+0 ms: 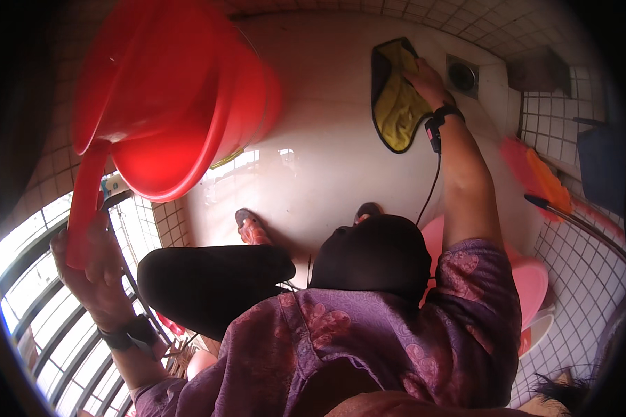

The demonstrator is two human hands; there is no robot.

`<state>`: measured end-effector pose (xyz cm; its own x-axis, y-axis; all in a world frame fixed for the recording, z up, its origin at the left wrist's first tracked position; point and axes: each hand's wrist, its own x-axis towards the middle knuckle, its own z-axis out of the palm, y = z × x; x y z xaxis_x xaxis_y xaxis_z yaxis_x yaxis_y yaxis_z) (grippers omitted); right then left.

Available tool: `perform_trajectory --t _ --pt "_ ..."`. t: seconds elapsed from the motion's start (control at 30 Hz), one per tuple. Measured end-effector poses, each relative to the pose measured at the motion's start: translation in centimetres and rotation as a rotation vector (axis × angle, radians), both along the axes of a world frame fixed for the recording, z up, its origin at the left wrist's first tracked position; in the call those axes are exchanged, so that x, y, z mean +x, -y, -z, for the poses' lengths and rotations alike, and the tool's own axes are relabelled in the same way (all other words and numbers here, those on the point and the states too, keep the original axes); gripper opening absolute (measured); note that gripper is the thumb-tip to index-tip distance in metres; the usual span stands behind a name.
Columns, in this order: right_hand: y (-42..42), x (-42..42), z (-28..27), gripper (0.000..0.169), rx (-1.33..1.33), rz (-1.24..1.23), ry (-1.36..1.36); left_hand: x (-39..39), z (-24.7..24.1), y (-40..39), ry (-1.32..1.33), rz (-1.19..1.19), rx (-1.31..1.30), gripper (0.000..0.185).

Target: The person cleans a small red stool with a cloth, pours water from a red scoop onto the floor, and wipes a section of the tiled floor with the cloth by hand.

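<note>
My left hand [96, 281] is closed around the flat handle of a red plastic dipper [86, 208]. The dipper is raised at the upper left, close to the camera, and overlaps a red bucket [248, 114]; whether it is inside the bucket, I cannot tell. A thin wire bail with a yellow grip [227, 159] hangs at the bucket's side. Reaching far forward, my right hand [429, 86] holds a yellow-green cloth [396, 117] with dark edging down on the pale floor. One corner of the cloth is turned over to its dark side.
A floor drain [461, 76] lies just right of the cloth. Pink basins [529, 284] stand beside me at right, near an orange-and-red brush-like object [548, 177]. Window bars [52, 318] run along the left. Wet patches shine on the floor [313, 177] near my sandalled feet.
</note>
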<state>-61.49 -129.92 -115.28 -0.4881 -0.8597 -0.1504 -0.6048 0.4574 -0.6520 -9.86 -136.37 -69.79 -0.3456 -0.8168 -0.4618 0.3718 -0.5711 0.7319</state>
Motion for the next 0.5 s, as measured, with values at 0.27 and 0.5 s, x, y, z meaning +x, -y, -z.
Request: perform_trajectory --t 0.27,0.5 --pt "-0.3 0.0 -1.6 0.052 0.026 0.083 0.25 -4.4 3.1 -0.3 1.297 0.404 -0.69 0.024" --pt "-1.0 2.7 -0.8 0.052 -0.112 0.105 0.102 -3.1 5.9 3.6 1.309 0.736 -0.885 0.042"
